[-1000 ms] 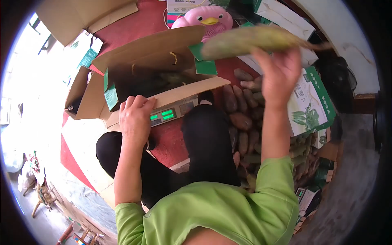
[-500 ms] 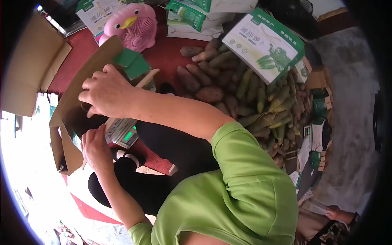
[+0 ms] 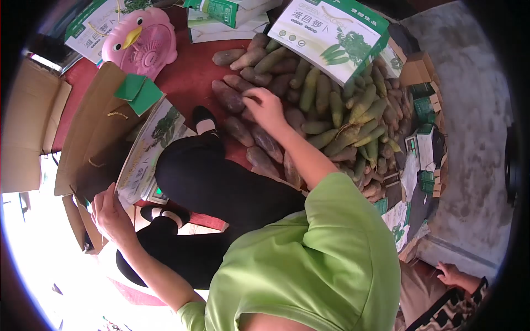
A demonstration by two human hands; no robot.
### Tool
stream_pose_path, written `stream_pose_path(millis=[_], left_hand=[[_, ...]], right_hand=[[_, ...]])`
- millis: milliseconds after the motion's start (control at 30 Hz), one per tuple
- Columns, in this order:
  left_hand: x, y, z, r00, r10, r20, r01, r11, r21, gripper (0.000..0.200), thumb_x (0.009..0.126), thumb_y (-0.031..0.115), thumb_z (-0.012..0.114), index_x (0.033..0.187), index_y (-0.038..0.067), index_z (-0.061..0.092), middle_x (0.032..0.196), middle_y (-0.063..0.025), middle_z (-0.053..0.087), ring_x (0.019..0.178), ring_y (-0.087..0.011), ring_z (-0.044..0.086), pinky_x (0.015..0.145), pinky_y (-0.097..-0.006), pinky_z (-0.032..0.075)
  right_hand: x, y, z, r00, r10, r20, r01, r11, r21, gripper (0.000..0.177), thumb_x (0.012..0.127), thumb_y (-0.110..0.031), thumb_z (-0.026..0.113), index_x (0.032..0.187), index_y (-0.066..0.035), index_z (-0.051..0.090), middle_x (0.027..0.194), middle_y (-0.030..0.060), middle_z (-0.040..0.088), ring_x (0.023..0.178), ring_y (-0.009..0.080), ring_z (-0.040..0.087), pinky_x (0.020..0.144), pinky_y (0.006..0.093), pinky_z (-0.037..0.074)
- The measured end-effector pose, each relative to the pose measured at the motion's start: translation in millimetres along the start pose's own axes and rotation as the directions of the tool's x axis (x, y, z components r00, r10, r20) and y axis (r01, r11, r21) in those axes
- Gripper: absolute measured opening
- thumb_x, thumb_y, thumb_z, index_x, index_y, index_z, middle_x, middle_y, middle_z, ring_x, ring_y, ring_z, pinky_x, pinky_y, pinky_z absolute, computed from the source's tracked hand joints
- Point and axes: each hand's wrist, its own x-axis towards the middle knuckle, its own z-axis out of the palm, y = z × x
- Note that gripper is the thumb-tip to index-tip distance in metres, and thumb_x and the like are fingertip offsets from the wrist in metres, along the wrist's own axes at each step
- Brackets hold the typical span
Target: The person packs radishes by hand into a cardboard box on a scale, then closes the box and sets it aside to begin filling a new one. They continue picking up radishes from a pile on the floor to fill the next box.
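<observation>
My right hand [image 3: 266, 108] is over the pile of radishes, fingers loosely bent and apart, just above a purplish-brown radish [image 3: 227, 97]. Nothing shows in its grasp. At the near corner of an open carton [image 3: 144, 149], printed with radishes, my left hand [image 3: 112, 216] has its fingers bent against the carton's edge. The carton's flaps stand up, and its dark inside is mostly hidden. Beneath it, part of a scale [image 3: 157, 195] with a lit green display is visible. Green radishes [image 3: 309, 91] lie beside the brownish ones.
A pink duck-shaped fan [image 3: 144, 47] stands at the back left. A printed radish box [image 3: 329, 38] rests on the pile. More cartons [image 3: 229, 25] are at the back. Another person's hand [image 3: 450, 273] appears at the lower right. My legs [image 3: 221, 185] are between carton and pile.
My right hand has moved from above the carton rightward to the radishes. The carton's printed side now shows more. My left hand stays near its corner, slightly lower, and the view has shifted.
</observation>
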Motion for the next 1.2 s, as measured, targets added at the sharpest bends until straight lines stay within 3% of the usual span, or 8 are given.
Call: stream_pose_path(millis=[100,200,267,567,667,833,1000,1200], left_hand=[[-0.6,-1.5,1.2,1.0,-0.009,0.018,0.009,1.0,0.002,0.018,0.082,0.009,0.06,0.097,0.011,0.069,0.087,-0.0008,0.062,0.085,-0.0203,0.058,0.076,-0.0342,0.043],[-0.3,-3.5,2.3,1.0,-0.014,0.02,0.013,1.0,0.008,0.017,0.082,0.009,0.059,0.096,0.011,0.069,0.087,-0.0007,0.062,0.085,-0.0204,0.058,0.075,-0.0345,0.043],[-0.7,-2.5,2.6,1.0,-0.014,0.019,0.014,1.0,0.002,0.017,0.082,0.009,0.059,0.096,0.011,0.069,0.087,-0.0006,0.062,0.085,-0.0206,0.058,0.075,-0.0346,0.043],[0.2,4.5,-0.1,0.999,-0.042,-0.001,0.042,0.999,-0.001,0.018,0.081,0.007,0.06,0.096,0.01,0.069,0.087,-0.0016,0.062,0.084,-0.0213,0.057,0.076,-0.0345,0.043],[1.8,8.1,-2.0,0.999,-0.04,-0.006,0.04,0.999,0.016,0.017,0.084,0.012,0.055,0.095,0.008,0.068,0.086,-0.0059,0.062,0.084,-0.0245,0.059,0.076,-0.0362,0.045],[1.0,7.6,-1.8,0.999,-0.049,0.014,0.049,0.999,0.005,0.019,0.083,0.01,0.054,0.096,0.008,0.068,0.089,-0.0055,0.062,0.089,-0.0232,0.058,0.079,-0.0356,0.043],[2.4,8.1,-4.8,0.997,-0.082,0.005,0.082,0.997,-0.013,0.02,0.076,0.005,0.06,0.093,0.011,0.07,0.087,-0.0043,0.062,0.087,-0.0222,0.058,0.078,-0.0344,0.043],[2.5,8.8,-6.0,0.995,-0.097,-0.022,0.094,0.991,-0.099,0.019,0.075,0.004,0.062,0.092,0.009,0.069,0.083,-0.0034,0.059,0.084,-0.0225,0.055,0.081,-0.0353,0.042]], right_hand=[[-23.5,75.1,-46.1,0.987,0.125,0.102,-0.068,0.896,-0.438,0.016,0.079,-0.019,0.061,0.09,-0.007,0.065,0.089,0.0131,0.061,0.087,0.0318,0.06,0.074,0.0409,0.048],[-45.7,129.6,-98.8,0.956,0.242,0.165,0.021,0.506,-0.862,0.014,0.075,-0.016,0.06,0.087,-0.012,0.064,0.092,0.0074,0.059,0.095,0.0285,0.056,0.074,0.0446,0.047],[-57.4,150.9,-132.4,0.917,0.356,0.177,0.074,0.285,-0.956,0.024,0.073,-0.013,0.06,0.097,-0.015,0.064,0.099,0.0064,0.057,0.102,0.0258,0.052,0.078,0.0431,0.045],[-73.5,190.5,-206.2,0.791,0.556,0.256,0.388,-0.132,-0.912,0.026,0.083,-0.021,0.052,0.106,-0.019,0.065,0.113,0.0,0.055,0.116,0.0212,0.04,0.091,0.0473,0.033],[-60.2,174.1,-211.5,0.638,0.739,0.214,0.468,-0.153,-0.87,0.033,0.089,-0.023,0.048,0.119,-0.017,0.06,0.128,0.0022,0.05,0.128,0.0256,0.033,0.099,0.0553,0.027],[-54.2,178.3,-219.6,0.644,0.716,0.268,0.485,-0.111,-0.868,0.028,0.088,-0.022,0.049,0.109,-0.016,0.066,0.117,0.0007,0.056,0.118,0.0236,0.04,0.096,0.0519,0.03],[-47.3,174.6,-212.6,0.819,0.517,0.248,0.319,-0.052,-0.946,0.018,0.085,-0.019,0.051,0.091,-0.015,0.068,0.093,0.0009,0.064,0.103,0.0199,0.052,0.087,0.0436,0.035],[-24.8,146.8,-177.8,0.966,0.13,0.223,0.162,0.37,-0.915,0.012,0.088,-0.02,0.051,0.085,-0.012,0.06,0.086,0.0074,0.064,0.094,0.0262,0.057,0.082,0.0476,0.039]])
